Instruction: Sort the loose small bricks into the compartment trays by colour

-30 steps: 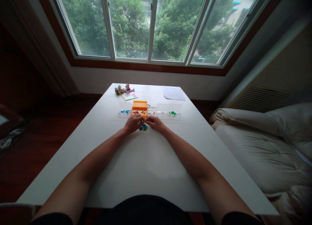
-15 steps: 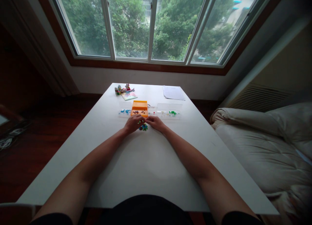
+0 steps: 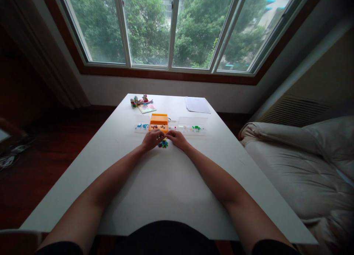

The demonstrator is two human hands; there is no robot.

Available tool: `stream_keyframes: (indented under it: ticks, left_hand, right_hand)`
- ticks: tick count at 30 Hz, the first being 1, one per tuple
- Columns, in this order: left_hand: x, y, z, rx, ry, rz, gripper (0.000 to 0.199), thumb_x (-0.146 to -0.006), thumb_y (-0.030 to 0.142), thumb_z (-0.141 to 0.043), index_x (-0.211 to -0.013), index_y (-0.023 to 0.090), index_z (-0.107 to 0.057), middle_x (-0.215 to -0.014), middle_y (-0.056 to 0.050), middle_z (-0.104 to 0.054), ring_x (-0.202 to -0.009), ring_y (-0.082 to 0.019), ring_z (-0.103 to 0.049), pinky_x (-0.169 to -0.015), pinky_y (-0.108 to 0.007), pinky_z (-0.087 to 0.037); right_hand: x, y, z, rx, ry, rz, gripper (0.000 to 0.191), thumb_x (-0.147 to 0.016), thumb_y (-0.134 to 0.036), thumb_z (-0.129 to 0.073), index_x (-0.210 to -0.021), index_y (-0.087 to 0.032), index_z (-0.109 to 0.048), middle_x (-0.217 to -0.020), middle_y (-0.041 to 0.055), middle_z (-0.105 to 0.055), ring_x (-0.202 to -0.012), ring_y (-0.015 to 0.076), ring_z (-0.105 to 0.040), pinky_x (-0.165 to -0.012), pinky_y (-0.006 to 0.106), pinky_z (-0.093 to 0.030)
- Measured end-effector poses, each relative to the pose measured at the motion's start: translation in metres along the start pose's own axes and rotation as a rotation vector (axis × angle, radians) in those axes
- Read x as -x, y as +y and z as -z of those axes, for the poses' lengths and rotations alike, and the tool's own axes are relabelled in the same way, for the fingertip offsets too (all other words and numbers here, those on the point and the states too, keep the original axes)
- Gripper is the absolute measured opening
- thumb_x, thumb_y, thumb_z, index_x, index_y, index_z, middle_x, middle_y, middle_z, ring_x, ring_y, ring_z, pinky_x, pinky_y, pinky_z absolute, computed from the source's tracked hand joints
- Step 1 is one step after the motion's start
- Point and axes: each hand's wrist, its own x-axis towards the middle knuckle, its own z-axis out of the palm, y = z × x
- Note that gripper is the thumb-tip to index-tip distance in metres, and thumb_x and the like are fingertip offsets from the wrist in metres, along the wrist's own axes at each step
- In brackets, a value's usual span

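Note:
My left hand point(image 3: 152, 139) and my right hand point(image 3: 176, 138) meet fingertip to fingertip just in front of an open orange box point(image 3: 159, 119). Both have their fingers drawn together, and whatever they hold is too small to make out. Below the fingertips lies a small pile of green, blue and yellow pieces point(image 3: 163, 143) on the white table point(image 3: 166, 188). Brown pieces sit in the orange box. To its left a clear box point(image 3: 142, 119) holds blue pieces. Green pieces point(image 3: 196, 128) lie in a clear box point(image 3: 193, 120) to the right.
Small colourful toy figures point(image 3: 135, 101) and a pastel card point(image 3: 147, 108) are at the table's far left. White papers point(image 3: 197, 105) lie at the far right. A window is beyond the table, and a beige sofa point(image 3: 293, 170) stands to the right.
The fingers of my left hand have shifted slightly, and fewer green specks show between them. My right hand stays in nearly the same place.

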Motion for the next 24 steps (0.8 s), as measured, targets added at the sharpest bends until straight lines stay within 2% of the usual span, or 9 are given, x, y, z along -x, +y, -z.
stream_keyframes:
  ticks: [4,9,12,20,24]
  left_hand:
    - [-0.002,-0.011,0.001,-0.021,0.056,0.064,0.008,-0.092,0.024,-0.064,-0.09,0.02,-0.07,-0.086,-0.004,-0.068,-0.079,-0.017,-0.062,-0.078,-0.031,-0.048]
    - [-0.006,-0.032,0.005,-0.045,0.228,0.266,0.013,-0.093,0.029,-0.06,-0.093,0.02,-0.07,-0.092,-0.006,-0.071,-0.079,-0.019,-0.062,-0.076,-0.031,-0.047]
    - [-0.009,-0.041,0.007,-0.04,0.28,0.347,0.015,-0.092,0.03,-0.059,-0.092,0.02,-0.07,-0.088,-0.005,-0.07,-0.076,-0.018,-0.061,-0.072,-0.03,-0.046]
    - [-0.009,-0.053,0.009,-0.038,0.304,0.529,0.017,-0.089,0.033,-0.062,-0.097,0.022,-0.072,-0.079,-0.002,-0.07,-0.07,-0.017,-0.06,-0.066,-0.028,-0.042]
    - [-0.007,-0.051,0.009,-0.028,0.263,0.495,0.019,-0.089,0.03,-0.06,-0.099,0.021,-0.073,-0.078,-0.002,-0.069,-0.069,-0.017,-0.059,-0.066,-0.028,-0.043]
  right_hand:
    - [0.0,0.002,0.001,0.043,0.071,-0.028,0.033,-0.087,-0.05,-0.065,-0.087,-0.018,-0.069,-0.076,0.0009,-0.064,-0.068,0.0145,-0.051,-0.065,0.027,-0.041]
    - [0.001,0.004,0.002,0.075,0.078,-0.038,0.031,-0.087,-0.049,-0.064,-0.086,-0.018,-0.068,-0.074,0.0005,-0.063,-0.066,0.0142,-0.049,-0.064,0.026,-0.039]
    - [0.002,0.005,0.001,0.096,0.075,-0.027,0.03,-0.087,-0.048,-0.064,-0.086,-0.018,-0.069,-0.072,0.0,-0.061,-0.066,0.014,-0.048,-0.063,0.026,-0.038]
    - [0.003,0.008,0.001,0.118,0.066,-0.017,0.029,-0.088,-0.047,-0.064,-0.087,-0.018,-0.069,-0.071,-0.0005,-0.06,-0.065,0.0137,-0.048,-0.062,0.026,-0.037]
    - [0.004,0.006,0.0,0.171,0.066,0.01,0.024,-0.09,-0.041,-0.064,-0.088,-0.018,-0.07,-0.068,-0.0016,-0.057,-0.062,0.0129,-0.046,-0.061,0.025,-0.035]
